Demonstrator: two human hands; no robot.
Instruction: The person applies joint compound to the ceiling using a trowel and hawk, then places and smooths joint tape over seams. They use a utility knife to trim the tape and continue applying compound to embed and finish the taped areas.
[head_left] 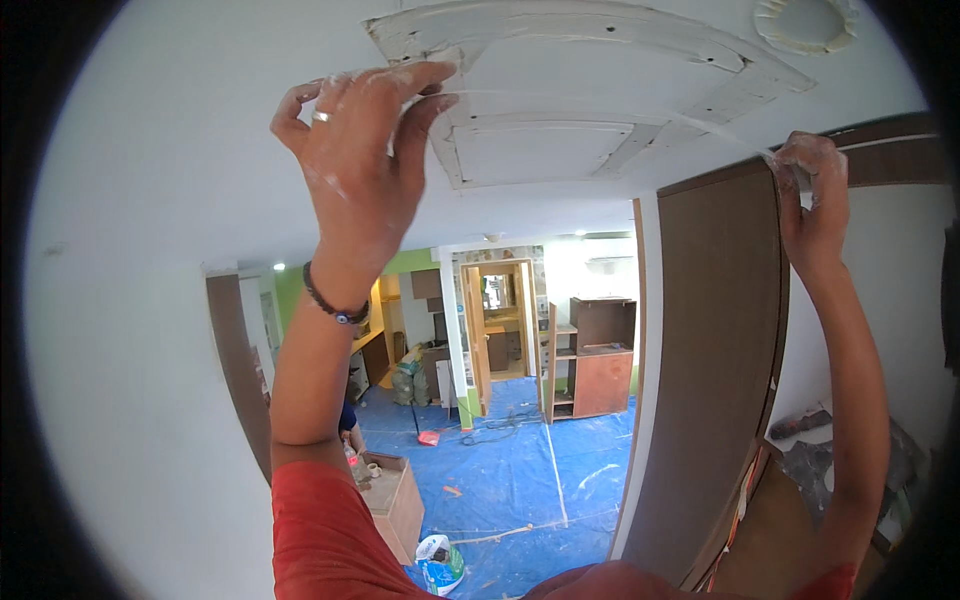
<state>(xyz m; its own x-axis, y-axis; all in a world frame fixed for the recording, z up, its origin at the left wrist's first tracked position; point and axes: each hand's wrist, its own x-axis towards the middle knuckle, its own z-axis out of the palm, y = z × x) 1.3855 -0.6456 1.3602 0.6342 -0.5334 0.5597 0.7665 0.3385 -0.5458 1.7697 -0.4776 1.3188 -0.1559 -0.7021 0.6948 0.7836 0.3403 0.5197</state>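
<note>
Both my arms reach up toward a white ceiling, where a rectangular panel [555, 75] shows taped, plastered seams with several dark screw spots. A thin whitish strip of tape [722, 130] stretches between my hands, just below the panel. My left hand [360, 150], dusted with white and wearing a ring, pinches one end between thumb and fingers beside the panel's left edge. At the right, my right hand [815, 195] pinches the other end, near the top of a brown panel [715, 330]. Whether the strip touches the ceiling, I cannot tell.
A round ceiling fitting with a papered rim [805, 25] is at the upper right. Below, blue sheeting [500, 470] covers the floor. A wooden box [400, 510], a white-and-blue bucket [440, 565], a red dustpan [429, 438] and a shelf unit [600, 380] stand there. My left arm partly hides a person.
</note>
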